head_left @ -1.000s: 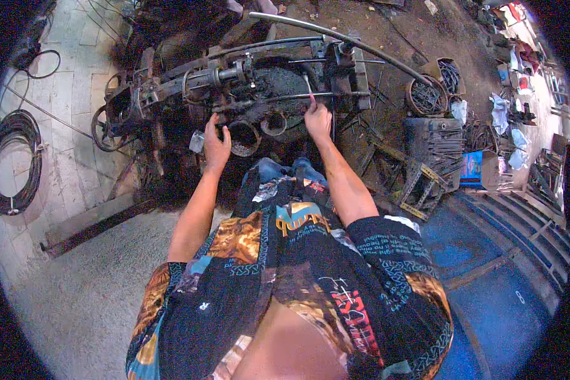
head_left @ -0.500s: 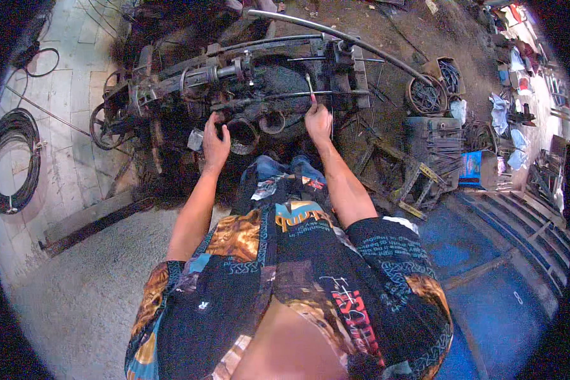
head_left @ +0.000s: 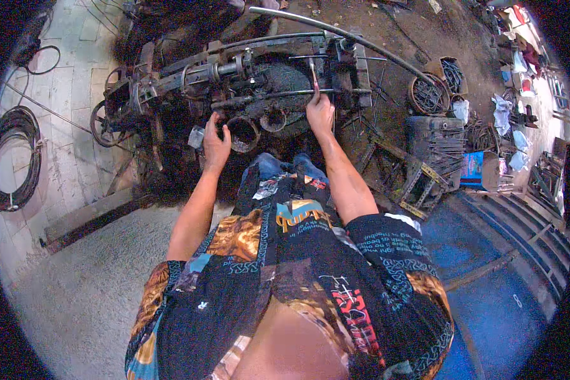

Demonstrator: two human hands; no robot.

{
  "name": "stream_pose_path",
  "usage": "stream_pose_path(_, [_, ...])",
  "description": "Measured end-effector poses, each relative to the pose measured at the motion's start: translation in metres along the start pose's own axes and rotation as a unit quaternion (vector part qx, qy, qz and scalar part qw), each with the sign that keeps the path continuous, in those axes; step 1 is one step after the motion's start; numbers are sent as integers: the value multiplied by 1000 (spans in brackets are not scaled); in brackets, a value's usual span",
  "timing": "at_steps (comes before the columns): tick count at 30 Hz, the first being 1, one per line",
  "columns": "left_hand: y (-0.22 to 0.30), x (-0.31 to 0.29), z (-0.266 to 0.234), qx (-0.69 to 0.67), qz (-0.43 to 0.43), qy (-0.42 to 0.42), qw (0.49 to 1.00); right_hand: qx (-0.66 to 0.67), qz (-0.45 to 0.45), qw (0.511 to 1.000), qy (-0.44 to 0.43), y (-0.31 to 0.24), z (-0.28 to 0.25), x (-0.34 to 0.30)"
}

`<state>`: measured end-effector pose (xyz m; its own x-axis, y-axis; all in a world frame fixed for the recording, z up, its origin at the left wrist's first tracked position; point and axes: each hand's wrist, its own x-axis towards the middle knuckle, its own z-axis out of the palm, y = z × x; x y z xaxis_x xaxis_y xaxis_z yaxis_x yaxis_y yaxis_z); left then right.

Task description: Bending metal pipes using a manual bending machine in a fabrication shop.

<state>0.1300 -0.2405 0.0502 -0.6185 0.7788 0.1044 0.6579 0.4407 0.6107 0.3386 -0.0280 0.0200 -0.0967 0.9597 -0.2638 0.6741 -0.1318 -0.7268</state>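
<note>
A greasy metal machine frame (head_left: 247, 76) with rods, a wheel and round sockets lies in front of me. My left hand (head_left: 215, 140) rests on the machine beside a rusty ring-shaped socket (head_left: 242, 132), fingers curled around a part by its rim. My right hand (head_left: 320, 113) is closed around a thin metal tool (head_left: 313, 71) that points up toward a horizontal rod (head_left: 285, 95). A long curved steel bar (head_left: 335, 31) arches over the machine's far side.
Coiled black cable (head_left: 12, 158) lies on the tiled floor at the left. A metal crate (head_left: 440, 142), wire coils (head_left: 427, 95) and scrap sit at the right. A blue floor area (head_left: 506, 285) lies at lower right, and a beam (head_left: 88, 218) at lower left.
My left hand has shifted slightly along the socket's rim. My right hand stays on the tool with little movement.
</note>
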Motion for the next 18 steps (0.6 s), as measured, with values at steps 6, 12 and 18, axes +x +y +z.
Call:
stream_pose_path(6, [1,-2,-3,-7,1,-5,1000,357,138,921,-66,47,28,20])
stream_pose_path(12, [5,-2,-6,29,-13,-9,999,731,347,551,-203,-14,11,28])
stream_pose_path(18, [5,0,-10,38,15,5,999,798,332,428,-262,-17,24,34])
